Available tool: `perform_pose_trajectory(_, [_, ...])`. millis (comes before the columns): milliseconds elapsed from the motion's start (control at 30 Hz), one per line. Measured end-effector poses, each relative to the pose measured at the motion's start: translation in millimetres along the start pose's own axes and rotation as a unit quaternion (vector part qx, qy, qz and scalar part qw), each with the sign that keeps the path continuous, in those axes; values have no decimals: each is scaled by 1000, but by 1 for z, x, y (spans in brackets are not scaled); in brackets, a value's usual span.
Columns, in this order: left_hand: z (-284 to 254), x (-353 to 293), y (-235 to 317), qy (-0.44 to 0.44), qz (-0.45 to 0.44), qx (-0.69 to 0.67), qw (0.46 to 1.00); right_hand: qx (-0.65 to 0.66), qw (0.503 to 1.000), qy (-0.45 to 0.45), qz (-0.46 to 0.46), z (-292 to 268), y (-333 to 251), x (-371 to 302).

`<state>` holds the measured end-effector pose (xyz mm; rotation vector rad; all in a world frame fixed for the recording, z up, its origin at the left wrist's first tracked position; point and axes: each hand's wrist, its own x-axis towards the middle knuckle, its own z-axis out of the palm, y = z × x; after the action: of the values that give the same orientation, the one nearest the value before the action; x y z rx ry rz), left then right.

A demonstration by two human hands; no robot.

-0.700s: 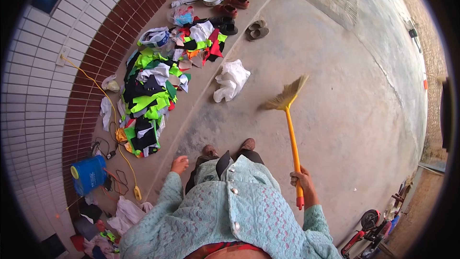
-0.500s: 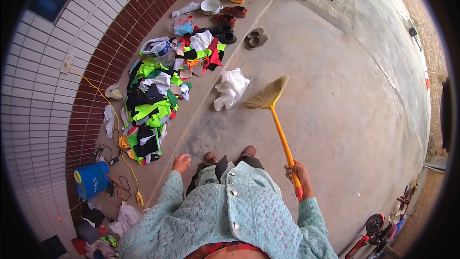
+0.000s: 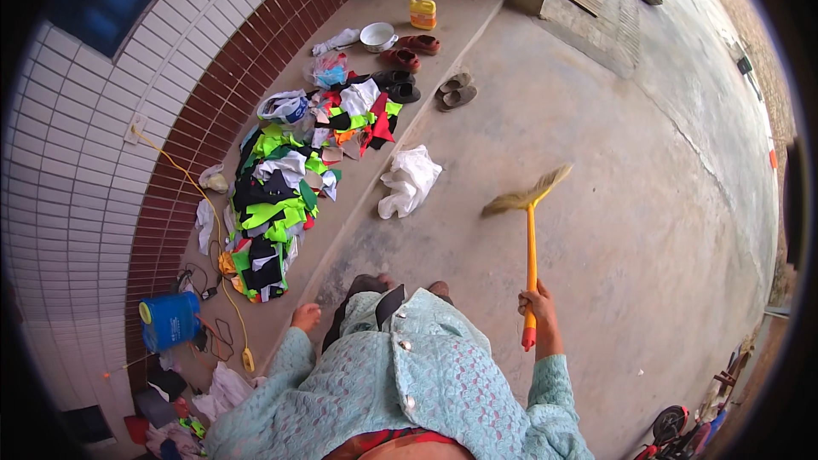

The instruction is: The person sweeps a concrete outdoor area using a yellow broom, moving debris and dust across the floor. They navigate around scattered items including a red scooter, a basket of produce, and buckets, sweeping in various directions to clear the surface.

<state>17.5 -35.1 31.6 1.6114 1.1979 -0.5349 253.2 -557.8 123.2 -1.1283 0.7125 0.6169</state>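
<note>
The right hand (image 3: 537,302) grasps the broom (image 3: 532,247) near its red end (image 3: 529,339), bristles (image 3: 547,183) well ahead of the grip; the left hand (image 3: 306,317) hangs loose, released.

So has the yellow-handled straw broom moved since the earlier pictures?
Yes, the broom has swung right: its bristles are farther from the crumpled white plastic bag than in either earlier picture.

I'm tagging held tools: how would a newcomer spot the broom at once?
Across the concrete floor, look right of the crumpled white plastic bag. The person's right hand grips the broom. Fanned bristles on a long yellow handle set it apart from the bag.
</note>
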Motion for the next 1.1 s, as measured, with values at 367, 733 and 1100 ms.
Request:
perform_pose_trajectory(367, [48,84,74,-73,-32,8,997,175,968,-179,15,109,-73,121])
perform_pose_trajectory(733, [126,165,279,-97,69,23,993,245,963,-89,74,87,-130,203])
perform_pose_trajectory(1100, [174,192,347,-65,28,0,998,210,977,11,23,15,-223,146])
